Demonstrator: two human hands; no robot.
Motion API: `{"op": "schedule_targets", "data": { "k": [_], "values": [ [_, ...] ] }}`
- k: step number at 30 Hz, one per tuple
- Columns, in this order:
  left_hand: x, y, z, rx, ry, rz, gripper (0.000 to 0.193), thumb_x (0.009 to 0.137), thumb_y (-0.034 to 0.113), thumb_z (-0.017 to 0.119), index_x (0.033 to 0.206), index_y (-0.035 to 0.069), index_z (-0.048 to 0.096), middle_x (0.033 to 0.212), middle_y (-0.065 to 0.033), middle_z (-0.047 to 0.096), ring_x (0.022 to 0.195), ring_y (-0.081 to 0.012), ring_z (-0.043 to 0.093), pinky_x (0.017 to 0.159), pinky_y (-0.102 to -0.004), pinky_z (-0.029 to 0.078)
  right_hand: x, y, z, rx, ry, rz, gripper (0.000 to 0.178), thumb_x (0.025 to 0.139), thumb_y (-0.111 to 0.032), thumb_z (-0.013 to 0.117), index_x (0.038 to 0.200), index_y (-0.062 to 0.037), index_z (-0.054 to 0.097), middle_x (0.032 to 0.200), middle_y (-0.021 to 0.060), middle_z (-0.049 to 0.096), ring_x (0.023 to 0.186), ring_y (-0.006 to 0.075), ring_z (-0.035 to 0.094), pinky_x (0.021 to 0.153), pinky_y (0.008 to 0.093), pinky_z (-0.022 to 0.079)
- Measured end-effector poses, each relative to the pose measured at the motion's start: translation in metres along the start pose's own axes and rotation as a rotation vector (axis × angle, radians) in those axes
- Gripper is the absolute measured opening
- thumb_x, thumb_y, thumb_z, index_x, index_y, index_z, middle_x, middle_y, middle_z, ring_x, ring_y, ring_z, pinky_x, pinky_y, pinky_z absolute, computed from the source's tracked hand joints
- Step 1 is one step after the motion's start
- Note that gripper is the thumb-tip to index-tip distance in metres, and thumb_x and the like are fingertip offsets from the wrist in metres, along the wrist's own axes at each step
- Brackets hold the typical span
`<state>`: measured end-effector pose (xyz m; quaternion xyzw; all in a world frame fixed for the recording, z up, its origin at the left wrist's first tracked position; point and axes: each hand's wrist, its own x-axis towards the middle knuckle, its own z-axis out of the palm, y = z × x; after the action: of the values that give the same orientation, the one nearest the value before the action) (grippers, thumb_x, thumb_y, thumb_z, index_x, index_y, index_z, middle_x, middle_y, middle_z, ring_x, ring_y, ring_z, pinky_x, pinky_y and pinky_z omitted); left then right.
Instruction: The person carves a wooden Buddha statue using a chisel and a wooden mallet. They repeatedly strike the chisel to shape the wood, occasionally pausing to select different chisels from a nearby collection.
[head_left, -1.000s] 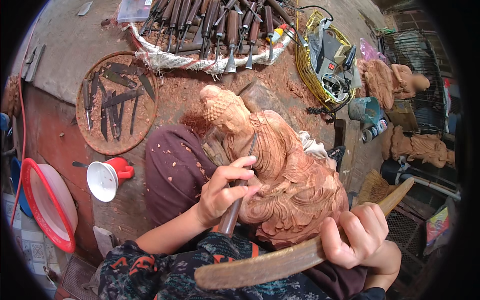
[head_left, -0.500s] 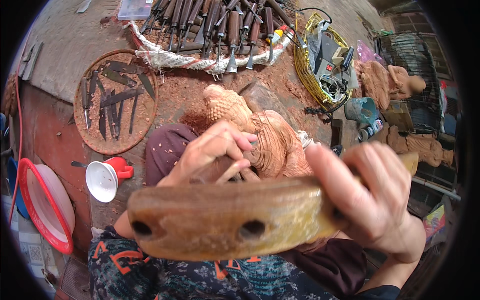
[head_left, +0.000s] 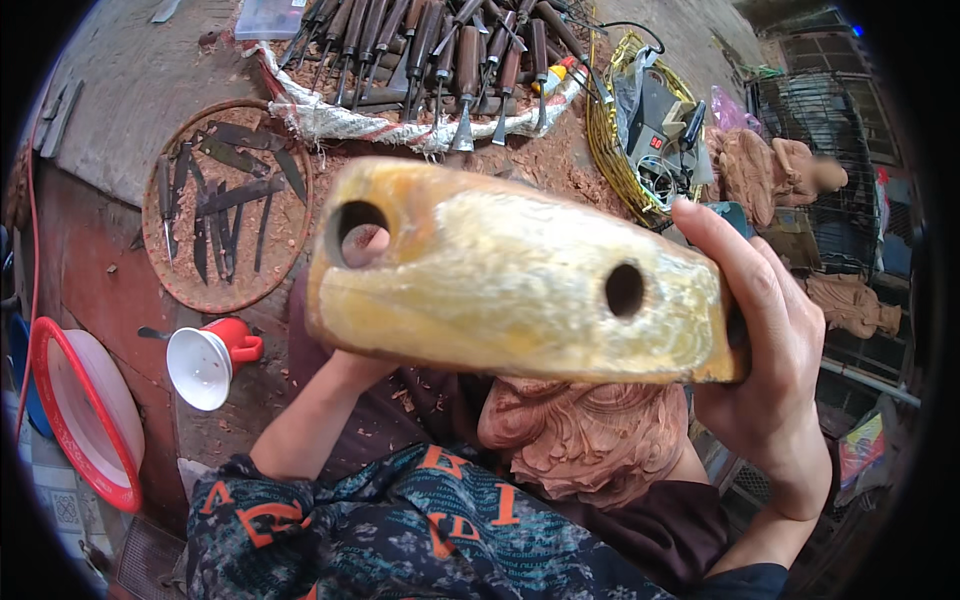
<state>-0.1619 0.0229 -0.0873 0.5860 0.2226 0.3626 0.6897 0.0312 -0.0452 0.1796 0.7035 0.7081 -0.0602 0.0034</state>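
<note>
while the right hand (head_left: 775,400) grips the yellowish wooden mallet (head_left: 520,275) raised close before the camera, apparently cocked to strike, it hides the left hand's grip above the reddish carving (head_left: 590,440) on the lap.

The person's right hand (head_left: 770,370) is bare, with no glove, ring or watch showing, and the bare wrist below it runs down to the dark navy edge of a sleeve (head_left: 745,585) at the lower rim. The left forearm (head_left: 310,425) is bare too, from where it passes out of sight up to a rolled-back dark blue patterned fabric sleeve (head_left: 400,530) (a mottled navy print with large orange block letters and pale flecks). The left hand itself is hidden.
</note>
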Motion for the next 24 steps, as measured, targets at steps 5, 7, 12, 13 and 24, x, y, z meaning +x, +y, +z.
{"op": "schedule_targets", "data": {
  "k": [5, 7, 12, 13, 24],
  "values": [
    [-0.043, -0.022, -0.002, 0.950, -0.009, 0.294, 0.049, 0.090, 0.032, 0.058, 0.131, 0.007, 0.048, 0.125, -0.0101, 0.055, 0.111, -0.0242, 0.057, 0.095, -0.0410, 0.046, -0.007, 0.004, 0.012, 0.175, -0.020, 0.019, 0.058, 0.072, 0.001, 0.072, 0.126, 0.0068, 0.053, 0.115, 0.0202, 0.064, 0.088, 0.0322, 0.066, 0.076, 0.0348, 0.052],
    [-0.054, -0.029, -0.004, 0.858, 0.000, 0.277, 0.050, 0.090, 0.032, 0.058, 0.132, 0.007, 0.047, 0.125, -0.0102, 0.055, 0.111, -0.0241, 0.056, 0.095, -0.0408, 0.046, -0.005, 0.006, 0.017, 0.206, -0.022, -0.028, 0.058, 0.071, 0.002, 0.072, 0.126, 0.0072, 0.052, 0.114, 0.0200, 0.064, 0.082, 0.0304, 0.065, 0.072, 0.0344, 0.051],
    [-0.053, -0.014, -0.001, 0.659, -0.029, 0.243, 0.051, 0.090, 0.033, 0.059, 0.132, 0.006, 0.047, 0.125, -0.0105, 0.054, 0.112, -0.0240, 0.056, 0.095, -0.0402, 0.046, -0.006, 0.006, 0.016, 0.218, -0.002, -0.070, 0.062, 0.067, 0.004, 0.073, 0.126, 0.0065, 0.053, 0.108, 0.0182, 0.065, 0.068, 0.0253, 0.058, 0.060, 0.0336, 0.046],
    [-0.053, -0.012, -0.001, 0.652, -0.037, 0.240, 0.051, 0.090, 0.033, 0.060, 0.132, 0.006, 0.047, 0.125, -0.0105, 0.054, 0.112, -0.0239, 0.056, 0.095, -0.0401, 0.046, -0.006, 0.007, 0.016, 0.220, 0.000, -0.076, 0.063, 0.067, 0.004, 0.073, 0.126, 0.0066, 0.053, 0.107, 0.0181, 0.066, 0.067, 0.0250, 0.057, 0.060, 0.0334, 0.046],
    [-0.054, -0.008, 0.005, 0.574, -0.099, 0.224, 0.054, 0.090, 0.034, 0.061, 0.133, 0.005, 0.046, 0.126, -0.0112, 0.054, 0.115, -0.0236, 0.055, 0.096, -0.0387, 0.046, -0.007, 0.009, 0.021, 0.232, 0.017, -0.121, 0.066, 0.063, 0.002, 0.075, 0.125, 0.0077, 0.053, 0.107, 0.0182, 0.066, 0.065, 0.0243, 0.056, 0.057, 0.0332, 0.045]
  ]
}}
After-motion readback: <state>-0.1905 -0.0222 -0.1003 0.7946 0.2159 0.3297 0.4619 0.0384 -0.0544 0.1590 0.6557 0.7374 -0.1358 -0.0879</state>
